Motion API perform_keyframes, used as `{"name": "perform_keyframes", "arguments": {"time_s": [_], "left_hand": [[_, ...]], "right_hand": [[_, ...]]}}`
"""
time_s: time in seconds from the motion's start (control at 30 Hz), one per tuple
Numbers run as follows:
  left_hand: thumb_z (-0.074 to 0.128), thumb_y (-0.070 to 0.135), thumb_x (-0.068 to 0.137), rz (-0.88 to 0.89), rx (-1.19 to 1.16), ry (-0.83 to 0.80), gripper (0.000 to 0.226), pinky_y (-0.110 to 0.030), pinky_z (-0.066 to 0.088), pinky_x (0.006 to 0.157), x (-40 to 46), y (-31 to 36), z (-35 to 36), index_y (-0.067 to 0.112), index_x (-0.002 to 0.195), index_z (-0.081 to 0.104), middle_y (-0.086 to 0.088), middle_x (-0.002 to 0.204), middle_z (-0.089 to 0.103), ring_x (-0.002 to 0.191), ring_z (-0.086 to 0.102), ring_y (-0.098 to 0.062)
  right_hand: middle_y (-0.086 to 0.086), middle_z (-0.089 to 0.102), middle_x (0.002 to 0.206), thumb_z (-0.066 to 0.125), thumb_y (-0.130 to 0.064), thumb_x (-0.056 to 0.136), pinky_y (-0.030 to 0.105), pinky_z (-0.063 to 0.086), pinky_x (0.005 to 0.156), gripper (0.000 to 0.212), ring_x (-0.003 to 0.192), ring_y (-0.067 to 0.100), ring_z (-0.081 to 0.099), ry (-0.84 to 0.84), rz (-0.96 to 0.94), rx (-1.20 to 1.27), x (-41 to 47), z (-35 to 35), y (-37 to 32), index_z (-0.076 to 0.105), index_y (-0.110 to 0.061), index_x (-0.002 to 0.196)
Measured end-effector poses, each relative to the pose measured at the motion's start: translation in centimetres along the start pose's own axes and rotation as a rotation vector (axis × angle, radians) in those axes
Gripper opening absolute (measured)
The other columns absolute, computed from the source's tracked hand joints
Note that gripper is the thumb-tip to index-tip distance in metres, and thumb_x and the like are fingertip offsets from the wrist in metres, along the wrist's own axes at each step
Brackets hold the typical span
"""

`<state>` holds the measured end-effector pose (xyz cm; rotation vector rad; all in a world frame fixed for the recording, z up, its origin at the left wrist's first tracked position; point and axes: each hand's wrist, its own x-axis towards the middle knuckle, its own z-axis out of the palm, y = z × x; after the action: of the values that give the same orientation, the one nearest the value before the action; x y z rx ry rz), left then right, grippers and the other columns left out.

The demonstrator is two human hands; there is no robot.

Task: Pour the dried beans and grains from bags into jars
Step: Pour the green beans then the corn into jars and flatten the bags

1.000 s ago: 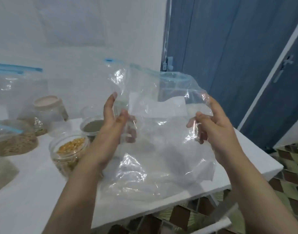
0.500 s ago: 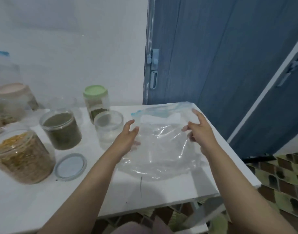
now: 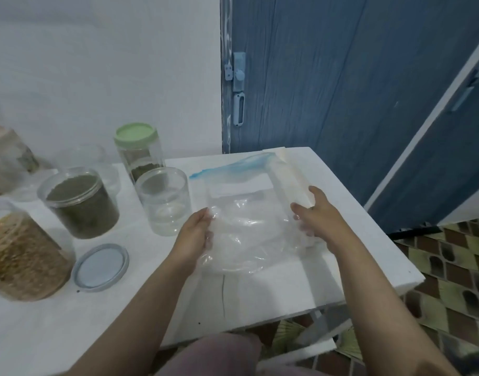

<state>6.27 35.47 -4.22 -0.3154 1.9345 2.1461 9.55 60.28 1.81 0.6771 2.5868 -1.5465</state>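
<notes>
A clear, empty plastic zip bag with a blue seal strip (image 3: 249, 213) lies flat on the white counter (image 3: 260, 289) — the left hand (image 3: 195, 240) and right hand (image 3: 318, 215) pinch its side edges between curled fingers. An empty clear plastic jar (image 3: 164, 200) stands just beside the bag's left.

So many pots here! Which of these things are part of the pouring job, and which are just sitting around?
Part of the job:
- empty zip bag, held by the left hand and right hand
- empty clear jar
- open jar of green grains
- jar of yellow-brown grains
- green-lidded jar
- loose blue lid

Just around:
- white table
- blue door
- tiled floor
</notes>
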Motion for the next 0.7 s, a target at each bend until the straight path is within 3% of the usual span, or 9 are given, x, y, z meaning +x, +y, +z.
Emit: {"name": "perform_keyframes", "arguments": {"time_s": [0.07, 0.13, 0.23, 0.37, 0.43, 0.5, 0.57, 0.7], "left_hand": [[0.058, 0.028, 0.099, -0.049, -0.136, 0.017, 0.016, -0.019, 0.041, 0.051, 0.2, 0.2, 0.0, 0.017, 0.105, 0.068, 0.007, 0.084, 0.063, 0.049, 0.044, -0.009], [0.057, 0.024, 0.1, -0.064, -0.203, 0.012, 0.017, -0.02, 0.044, 0.05, 0.4, 0.3, 0.0, 0.016, 0.107, 0.069, 0.008, 0.09, 0.069, 0.051, 0.047, -0.01], [0.052, 0.006, 0.1, 0.008, -0.141, 0.056, 0.023, -0.021, 0.045, 0.059, 1.0, -0.3, -0.1, 0.013, 0.12, 0.062, 0.009, 0.1, 0.072, 0.064, 0.049, -0.013], [0.058, 0.0, 0.093, -0.033, -0.127, 0.172, 0.027, -0.031, 0.046, 0.085, 1.0, -0.7, 0.1, 0.009, 0.118, 0.066, 0.001, 0.096, 0.072, 0.088, 0.051, -0.021], [0.055, -0.002, 0.093, -0.024, -0.098, 0.203, 0.03, -0.03, 0.047, 0.081, 0.6, -0.5, 0.5, 0.01, 0.119, 0.064, -0.006, 0.096, 0.069, 0.086, 0.052, -0.023], [0.051, 0.004, 0.097, -0.012, -0.079, 0.22, 0.032, -0.032, 0.048, 0.077, 0.3, -0.4, 0.8, 0.017, 0.126, 0.059, -0.006, 0.099, 0.07, 0.077, 0.055, -0.019], [0.053, 0.017, 0.098, -0.051, -0.034, 0.234, 0.034, -0.038, 0.05, 0.081, -0.4, -0.3, 1.2, 0.024, 0.131, 0.049, -0.003, 0.103, 0.068, 0.08, 0.061, -0.021], [0.05, 0.041, 0.098, -0.082, 0.276, 0.284, 0.041, -0.035, 0.048, 0.074, -3.2, 0.5, 1.7, 0.028, 0.132, 0.031, -0.001, 0.097, 0.058, 0.083, 0.062, -0.023]], "right_hand": [[0.007, 0.065, 0.105, 0.058, -0.025, 0.092, 0.041, 0.057, 0.084, 0.069, 0.09, 0.025, 0.065, 0.015, -0.039, -0.02, -0.6, -0.1, 0.9, 0.024, -0.038, 0.15], [0.007, 0.06, 0.09, 0.053, -0.011, 0.092, 0.039, 0.057, 0.076, 0.065, 0.075, 0.022, 0.061, -0.003, -0.061, 0.036, -0.8, -0.4, 1.1, 0.03, -0.038, 0.146], [0.006, 0.056, 0.085, 0.047, -0.004, 0.092, 0.028, 0.051, 0.061, 0.064, 0.066, 0.019, 0.053, -0.024, -0.081, 0.053, -0.4, -1.4, 1.2, 0.034, -0.04, 0.143], [0.004, 0.055, 0.076, 0.048, 0.0, 0.091, 0.025, 0.047, 0.06, 0.062, 0.06, 0.016, 0.052, -0.084, -0.097, 0.065, 0.4, -3.0, 1.9, 0.043, -0.04, 0.138], [0.002, 0.054, 0.075, 0.047, 0.001, 0.092, 0.021, 0.048, 0.059, 0.055, 0.059, 0.015, 0.053, -0.111, -0.106, 0.064, 0.4, -3.1, 2.2, 0.052, -0.036, 0.133], [0.002, 0.055, 0.078, 0.045, 0.0, 0.092, 0.023, 0.052, 0.064, 0.049, 0.058, 0.015, 0.054, -0.11, -0.118, 0.081, 0.5, -2.9, 2.6, 0.057, -0.033, 0.127], [0.003, 0.06, 0.089, 0.044, -0.001, 0.092, 0.032, 0.055, 0.074, 0.046, 0.06, 0.017, 0.058, -0.094, -0.112, 0.104, 0.6, -2.5, 2.8, 0.061, -0.031, 0.122], [0.003, 0.061, 0.102, 0.041, 0.002, 0.091, 0.043, 0.058, 0.078, 0.045, 0.064, 0.018, 0.06, -0.03, -0.119, 0.16, 0.6, -2.0, 3.6, 0.062, -0.026, 0.12]]}}
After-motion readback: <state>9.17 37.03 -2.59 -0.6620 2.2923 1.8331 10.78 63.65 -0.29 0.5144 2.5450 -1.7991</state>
